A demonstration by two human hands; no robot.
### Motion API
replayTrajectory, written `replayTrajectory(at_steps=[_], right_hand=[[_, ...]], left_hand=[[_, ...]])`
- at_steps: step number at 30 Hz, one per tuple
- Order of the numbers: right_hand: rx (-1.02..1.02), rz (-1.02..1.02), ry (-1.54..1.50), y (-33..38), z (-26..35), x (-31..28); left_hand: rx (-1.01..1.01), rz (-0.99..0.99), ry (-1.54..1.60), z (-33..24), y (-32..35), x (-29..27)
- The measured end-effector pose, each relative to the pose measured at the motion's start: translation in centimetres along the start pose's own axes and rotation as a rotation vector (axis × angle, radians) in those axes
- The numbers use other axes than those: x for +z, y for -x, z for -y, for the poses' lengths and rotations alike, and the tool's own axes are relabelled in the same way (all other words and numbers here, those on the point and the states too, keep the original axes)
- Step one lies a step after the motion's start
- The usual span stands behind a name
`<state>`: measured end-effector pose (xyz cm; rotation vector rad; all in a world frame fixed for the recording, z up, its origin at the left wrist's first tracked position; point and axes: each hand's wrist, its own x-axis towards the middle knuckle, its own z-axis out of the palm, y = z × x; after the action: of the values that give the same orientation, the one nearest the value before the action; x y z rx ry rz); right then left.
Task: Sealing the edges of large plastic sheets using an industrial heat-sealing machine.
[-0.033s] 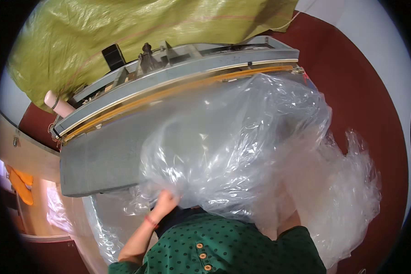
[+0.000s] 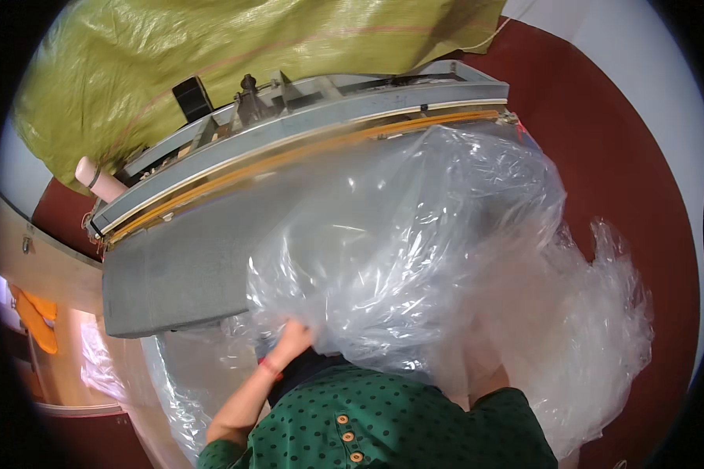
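Note:
A large crumpled piece of clear plastic film (image 2: 383, 258) spreads over the right part of a grey padded work surface (image 2: 180, 273) and hangs off its near edge. My left hand (image 2: 296, 338), a red band at its wrist, is closed on the film's near left edge, close to my body. My right forearm (image 2: 489, 379) reaches in under or behind the film; the hand there is veiled by the cloudy plastic, and its fingers cannot be made out. More clear film (image 2: 587, 336) bulges out at the right.
Along the far side runs a grey metal sealing-machine-like frame (image 2: 305, 105) with an orange strip (image 2: 305, 156). A pink bottle (image 2: 99, 180) and a black phone-like slab (image 2: 192, 98) rest by it. Behind hangs a yellow-green woven sheet (image 2: 289, 39). More film (image 2: 176, 391) hangs at lower left.
My left hand has moved a little to the right, drawing the film's left edge with it and baring slightly more of the grey surface. My right arm looks nearly unmoved.

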<state>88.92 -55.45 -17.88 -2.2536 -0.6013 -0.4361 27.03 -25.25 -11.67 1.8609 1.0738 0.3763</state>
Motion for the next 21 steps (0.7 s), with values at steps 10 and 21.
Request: replayTrajectory(at_steps=[10,21], right_hand=[[0.050,-0.252,0.112,8.2,-7.0,-13.3],[-0.046,-0.420,0.186,5.2,-7.5,-21.7]], left_hand=[[0.346,0.253,-0.164,-11.2,-8.0,4.4],[0.245,0.088,0.219,-6.4,-0.6,-5.1]])
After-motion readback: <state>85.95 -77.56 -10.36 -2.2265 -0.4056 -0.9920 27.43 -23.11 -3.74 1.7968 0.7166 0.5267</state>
